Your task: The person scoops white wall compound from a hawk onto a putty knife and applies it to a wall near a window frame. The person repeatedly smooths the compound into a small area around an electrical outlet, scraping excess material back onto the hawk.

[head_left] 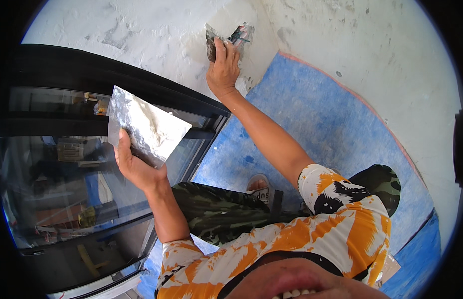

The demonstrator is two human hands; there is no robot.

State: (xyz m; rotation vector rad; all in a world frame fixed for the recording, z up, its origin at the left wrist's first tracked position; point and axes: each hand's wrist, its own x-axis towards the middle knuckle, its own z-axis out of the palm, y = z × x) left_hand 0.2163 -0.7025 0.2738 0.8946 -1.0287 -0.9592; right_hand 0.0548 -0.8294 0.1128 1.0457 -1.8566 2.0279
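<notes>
The small dark-bladed putty knife (226,42) is pressing flat against the rough white plastered wall (156,30), high up near the corner, its blade smeared grey with filler. The wide flat metal plaster board (146,127) is serving as the holder here, carrying a pale smear of wet filler across its face, and it is tilting in front of the black-framed glass door (57,164). The right hand (223,67) is clenching the knife's handle, arm reaching well out. The left hand (134,167) is gripping the board's lower edge, thumb lying on top.
</notes>
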